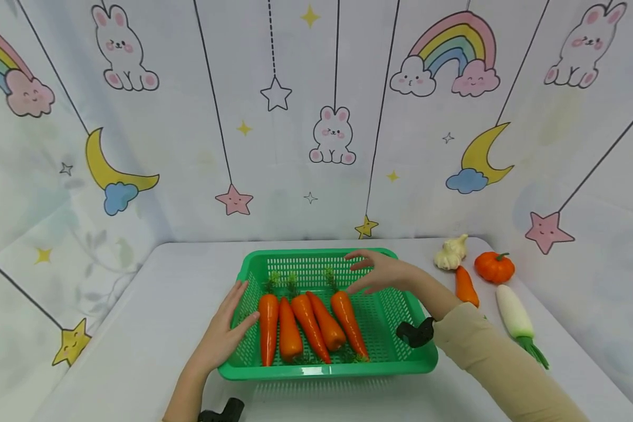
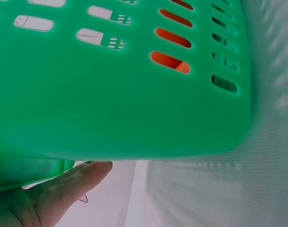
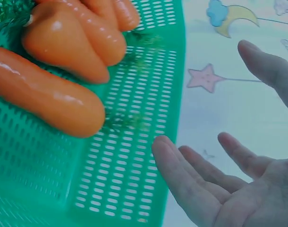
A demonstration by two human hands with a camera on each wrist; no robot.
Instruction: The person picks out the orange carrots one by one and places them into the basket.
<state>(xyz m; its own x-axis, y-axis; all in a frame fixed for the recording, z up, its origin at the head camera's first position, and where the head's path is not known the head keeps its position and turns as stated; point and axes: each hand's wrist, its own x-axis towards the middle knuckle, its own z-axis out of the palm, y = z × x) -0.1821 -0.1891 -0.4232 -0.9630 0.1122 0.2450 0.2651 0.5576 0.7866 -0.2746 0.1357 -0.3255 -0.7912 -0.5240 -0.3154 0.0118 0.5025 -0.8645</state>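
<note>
Several orange carrots (image 1: 306,325) with green tops lie side by side in a green plastic basket (image 1: 327,370). My left hand (image 1: 223,334) is at the basket's left rim, fingers stretched along it and the thumb reaching over the inside. In the left wrist view, straight fingers (image 2: 71,194) show past the rim, partly hidden by it. Over the basket's back right part is my right hand (image 1: 382,271), fingers spread and holding nothing. Its fingertips are near the top of the rightmost carrot (image 1: 350,322). The right wrist view shows the thumb and fingers (image 3: 182,177) apart, beside the carrots.
To the right of the basket on the white table (image 1: 184,293) lie a garlic bulb (image 1: 450,253), a small orange pumpkin (image 1: 494,267), another carrot (image 1: 465,286) and a white radish (image 1: 514,310) with green leaves. A patterned cloth (image 1: 295,140) hangs behind the table.
</note>
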